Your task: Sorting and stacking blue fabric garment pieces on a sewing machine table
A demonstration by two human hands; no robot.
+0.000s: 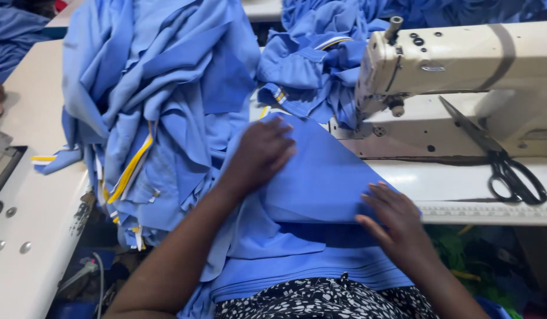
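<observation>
Pressing a folded blue cloth [320, 177] flat at the desk's [450, 183] front edge: left hand [260, 152] and right hand [394, 221] lie open, fingers spread, grasping nothing. The cloth is not yet under the sewing machine [462, 65]; scissors [497, 159] rest nearby.

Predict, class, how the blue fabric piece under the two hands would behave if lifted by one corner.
The blue fabric piece already folds and drapes off the table edge, so it would probably hang limp. It looks thin, so likely light. Both hands, left hand and right hand, press it flat.
</observation>
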